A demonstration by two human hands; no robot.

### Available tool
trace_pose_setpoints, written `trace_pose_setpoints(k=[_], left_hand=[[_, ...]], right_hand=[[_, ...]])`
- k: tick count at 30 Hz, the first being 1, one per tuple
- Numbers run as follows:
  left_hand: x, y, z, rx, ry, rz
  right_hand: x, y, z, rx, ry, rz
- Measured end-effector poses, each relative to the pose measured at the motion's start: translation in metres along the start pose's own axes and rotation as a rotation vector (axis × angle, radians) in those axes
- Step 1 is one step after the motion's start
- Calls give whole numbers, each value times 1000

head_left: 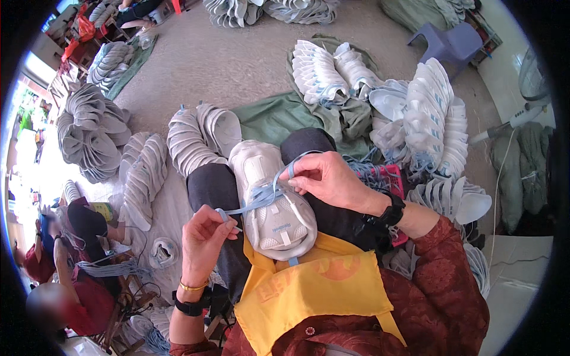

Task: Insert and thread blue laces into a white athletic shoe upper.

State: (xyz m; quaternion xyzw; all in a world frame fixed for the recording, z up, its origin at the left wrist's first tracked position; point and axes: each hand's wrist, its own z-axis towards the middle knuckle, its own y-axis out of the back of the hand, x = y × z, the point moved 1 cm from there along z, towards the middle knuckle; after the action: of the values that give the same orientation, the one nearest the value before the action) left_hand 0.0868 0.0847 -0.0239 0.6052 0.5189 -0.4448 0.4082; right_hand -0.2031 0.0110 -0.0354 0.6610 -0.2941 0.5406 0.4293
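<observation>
Left hand [205, 237] angled inward, fingers curled, pinching blue lace [270, 193], white shoe [278, 222] between knees [211, 187], heel at far edge of yellow apron [314, 291], long axis running outward, toe away and slightly leftward, right hand [332, 181] reaching inward, pinching lace too

A blue lace [256, 200] stretches between the left hand [205, 236] and the right hand [337, 181], barring a low pass across the white shoe upper [276, 228]. Beyond the knees, a passage opens over green cloth [264, 118], hemmed by a left stack of uppers [193, 142] and taller right stacks [428, 115]. A pink basket [396, 178] crowds the right wrist; left of the left hand, room runs to a leaning stack [144, 181].
</observation>
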Motion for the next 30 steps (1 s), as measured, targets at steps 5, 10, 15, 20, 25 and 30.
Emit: trace_pose_setpoints(k=[5,10,15,20,25,30], left_hand=[[2,-3,5,1,1,-16],[1,-8,7,-21,19,-20],[3,-12,9,-50,-30,-35],[11,-18,14,-96,-78,-88],[10,-24,16,-105,-140,-94],[14,-30,16,-149,-179,-55]], right_hand=[[-6,0,-4,29,-143,315],[-2,-6,-6,-30,-110,290],[1,-8,-8,-17,-15,81],[5,-10,-11,-110,-43,-33],[8,-13,-17,-157,-23,-60],[8,-16,-16,-198,97,-123]])
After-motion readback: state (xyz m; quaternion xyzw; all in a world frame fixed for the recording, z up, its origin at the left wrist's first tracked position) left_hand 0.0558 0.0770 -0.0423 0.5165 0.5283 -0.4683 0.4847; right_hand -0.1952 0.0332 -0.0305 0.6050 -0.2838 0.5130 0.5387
